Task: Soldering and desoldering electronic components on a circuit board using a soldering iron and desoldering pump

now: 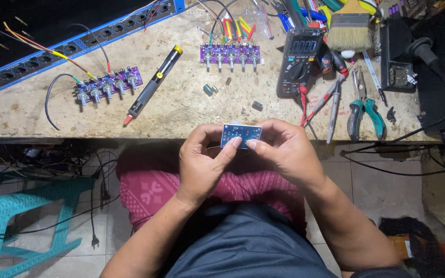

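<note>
A small blue circuit board (241, 135) is held in both hands just below the front edge of the workbench (181, 110). My left hand (205, 162) grips its left side, thumb across the face. My right hand (284, 152) grips the right side, thumb tip pressed on the board's lower edge. On the bench above lie two purple boards with rows of knobs, one at the left (108, 86) with wires attached and one at the centre (230, 53). A black desoldering pump with a yellow cap (153, 85) lies between them.
A black multimeter (300, 62) with red probes, green-handled pliers (365, 110), tweezers, a brush (349, 25) and small loose parts sit on the right. A blue panel with round holes (78, 41) lies at the back left. A teal plastic stool (24, 216) stands on the floor.
</note>
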